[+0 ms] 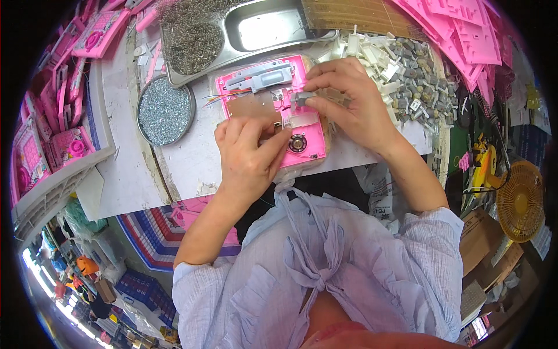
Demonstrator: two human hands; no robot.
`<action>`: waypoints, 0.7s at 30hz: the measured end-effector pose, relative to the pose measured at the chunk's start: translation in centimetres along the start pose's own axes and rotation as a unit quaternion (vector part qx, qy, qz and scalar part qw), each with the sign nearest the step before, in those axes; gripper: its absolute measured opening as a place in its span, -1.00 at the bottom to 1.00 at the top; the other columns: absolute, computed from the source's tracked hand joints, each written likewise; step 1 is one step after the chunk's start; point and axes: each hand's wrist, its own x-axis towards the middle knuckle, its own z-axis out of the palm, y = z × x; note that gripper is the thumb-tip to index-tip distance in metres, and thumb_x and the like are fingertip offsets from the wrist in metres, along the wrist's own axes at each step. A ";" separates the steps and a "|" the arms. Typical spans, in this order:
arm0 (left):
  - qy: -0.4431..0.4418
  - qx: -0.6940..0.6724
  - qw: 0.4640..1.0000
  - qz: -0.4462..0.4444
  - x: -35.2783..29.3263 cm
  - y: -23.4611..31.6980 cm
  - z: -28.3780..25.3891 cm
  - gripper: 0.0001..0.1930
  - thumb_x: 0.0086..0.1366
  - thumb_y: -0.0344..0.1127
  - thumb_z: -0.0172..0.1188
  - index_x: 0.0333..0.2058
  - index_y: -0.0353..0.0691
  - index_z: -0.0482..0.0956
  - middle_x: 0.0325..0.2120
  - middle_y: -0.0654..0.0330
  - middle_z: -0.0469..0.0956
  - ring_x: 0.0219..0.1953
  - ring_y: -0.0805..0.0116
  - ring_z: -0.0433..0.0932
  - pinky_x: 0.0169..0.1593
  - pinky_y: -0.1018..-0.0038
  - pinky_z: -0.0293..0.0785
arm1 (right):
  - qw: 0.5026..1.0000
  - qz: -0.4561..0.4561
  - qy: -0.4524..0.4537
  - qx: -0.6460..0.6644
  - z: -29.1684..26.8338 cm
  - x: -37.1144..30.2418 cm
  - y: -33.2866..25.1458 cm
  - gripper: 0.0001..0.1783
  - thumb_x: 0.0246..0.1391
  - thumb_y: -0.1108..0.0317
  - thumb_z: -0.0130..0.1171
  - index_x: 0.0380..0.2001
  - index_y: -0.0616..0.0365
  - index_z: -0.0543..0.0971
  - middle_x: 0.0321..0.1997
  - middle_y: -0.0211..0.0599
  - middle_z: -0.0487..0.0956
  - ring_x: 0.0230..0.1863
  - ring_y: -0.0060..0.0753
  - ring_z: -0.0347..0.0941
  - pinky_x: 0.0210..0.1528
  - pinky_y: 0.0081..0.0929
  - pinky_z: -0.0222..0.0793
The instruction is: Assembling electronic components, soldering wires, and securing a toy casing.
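Observation:
A pink plastic toy housing [302,152] lies open side up on the white table, with a grey plastic part [261,77] at its top, thin coloured wires at its left and a small round speaker [297,143] near its lower edge. My left hand [247,152] presses down on the housing's lower left, fingertips beside the speaker. My right hand [349,99] pinches a small grey motor [301,98] between thumb and fingers over the housing's upper right.
A round tin of small screws [164,110] sits left of the housing. A metal tray [256,29] behind holds a heap of springs. White and grey small parts [407,75] pile at the right, pink housings [465,35] stack beyond, more in a crate [52,145] at the left. A yellow fan [520,200] stands at the lower right.

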 end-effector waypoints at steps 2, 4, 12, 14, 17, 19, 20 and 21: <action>-0.008 -0.031 0.999 -0.002 -0.2 -0.1 -0.5 -0.79 0.03 -0.32 0.45 -0.30 -0.05 0.73 -0.19 0.29 0.56 -0.11 0.22 0.48 0.07 0.20 0.24 | 0.998 -0.028 -0.009 -0.048 0.5 0.4 0.3 -0.78 0.01 0.30 0.44 -0.25 0.09 0.72 -0.05 -0.28 0.58 0.05 -0.13 0.37 0.12 -0.28 0.34; 0.103 -0.046 0.993 -0.042 0.7 -1.4 -0.8 -0.77 0.07 -0.32 0.44 -0.25 -0.07 0.71 -0.17 0.25 0.56 -0.08 0.24 0.49 0.12 0.18 0.21 | 0.998 -0.006 -0.028 -0.058 0.5 0.5 0.3 -0.79 0.01 0.27 0.44 -0.26 0.07 0.73 0.01 -0.29 0.56 0.13 -0.09 0.31 0.22 -0.23 0.25; 0.091 0.119 0.983 -0.103 0.2 -4.4 -1.4 -0.87 0.14 -0.34 0.43 -0.32 -0.08 0.68 -0.33 0.32 0.60 -0.18 0.33 0.54 0.07 0.27 0.15 | 0.991 -0.005 -0.050 -0.123 0.5 1.0 -0.5 -0.82 -0.01 0.26 0.43 -0.33 0.07 0.74 0.00 -0.31 0.55 0.11 -0.07 0.30 0.19 -0.24 0.26; 0.104 0.096 0.987 -0.081 -0.2 -3.8 -1.1 -0.87 0.12 -0.35 0.44 -0.36 -0.07 0.66 -0.40 0.37 0.59 -0.21 0.34 0.54 0.03 0.30 0.14 | 0.986 -0.025 -0.053 -0.154 0.4 1.3 -0.8 -0.83 -0.02 0.27 0.43 -0.35 0.07 0.74 -0.02 -0.31 0.55 0.09 -0.07 0.31 0.17 -0.23 0.29; 0.110 0.078 0.988 -0.078 -0.5 -3.0 -0.8 -0.84 0.08 -0.37 0.47 -0.37 -0.07 0.66 -0.39 0.36 0.59 -0.25 0.36 0.53 0.01 0.31 0.14 | 0.969 -0.087 -0.056 -0.225 0.3 1.8 -1.3 -0.84 -0.04 0.28 0.41 -0.36 0.07 0.75 -0.08 -0.31 0.55 0.04 -0.07 0.35 0.11 -0.23 0.37; 0.114 0.070 0.988 -0.075 -0.6 -2.8 -0.7 -0.84 0.07 -0.37 0.47 -0.37 -0.06 0.66 -0.40 0.36 0.59 -0.27 0.37 0.53 0.01 0.30 0.14 | 0.951 -0.118 -0.063 -0.280 0.5 2.0 -1.8 -0.84 -0.04 0.29 0.40 -0.36 0.07 0.75 -0.11 -0.32 0.56 0.00 -0.07 0.38 0.07 -0.23 0.42; 0.115 0.068 0.988 -0.074 -0.6 -2.9 -0.8 -0.83 0.06 -0.38 0.47 -0.37 -0.06 0.66 -0.40 0.36 0.59 -0.27 0.37 0.53 0.00 0.30 0.14 | 0.948 -0.120 -0.067 -0.286 0.5 2.1 -2.0 -0.84 -0.05 0.29 0.40 -0.35 0.07 0.76 -0.13 -0.32 0.56 -0.02 -0.08 0.38 0.06 -0.23 0.43; 0.117 0.066 0.988 -0.072 -0.6 -2.9 -0.8 -0.83 0.06 -0.38 0.47 -0.37 -0.06 0.66 -0.41 0.36 0.58 -0.28 0.37 0.53 0.00 0.30 0.14 | 0.946 -0.121 -0.072 -0.291 0.4 2.2 -2.0 -0.83 -0.05 0.30 0.39 -0.35 0.07 0.76 -0.14 -0.31 0.56 -0.03 -0.08 0.39 0.04 -0.24 0.44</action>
